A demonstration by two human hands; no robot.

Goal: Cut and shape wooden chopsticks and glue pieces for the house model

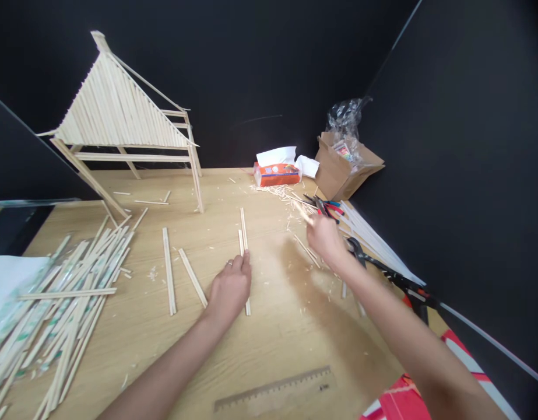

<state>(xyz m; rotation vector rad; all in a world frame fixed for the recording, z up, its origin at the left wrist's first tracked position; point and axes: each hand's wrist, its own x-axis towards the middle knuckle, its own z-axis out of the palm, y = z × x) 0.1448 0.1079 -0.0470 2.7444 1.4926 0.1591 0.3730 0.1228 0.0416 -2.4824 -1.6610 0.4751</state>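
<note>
My left hand (230, 286) rests on the table, its fingers pressed together on a pair of thin wooden sticks (244, 227) lying lengthwise. My right hand (324, 236) is raised over the right side of the table, closed around a short pale wooden piece (302, 213) that points up and left. Left of my left hand lie two more joined stick strips, one nearly upright in view (168, 271) and one slanted (192, 277). A stick-built frame with a slatted triangular roof (120, 108) stands at the back left.
Many loose sticks (76, 315) pile up at the left. A tissue pack (277, 174) and cardboard box (345, 169) sit at the back. Pliers (325, 205), offcuts, a black tool (382, 269) and white strips (373, 239) lie right. A ruler (273, 389) is in front.
</note>
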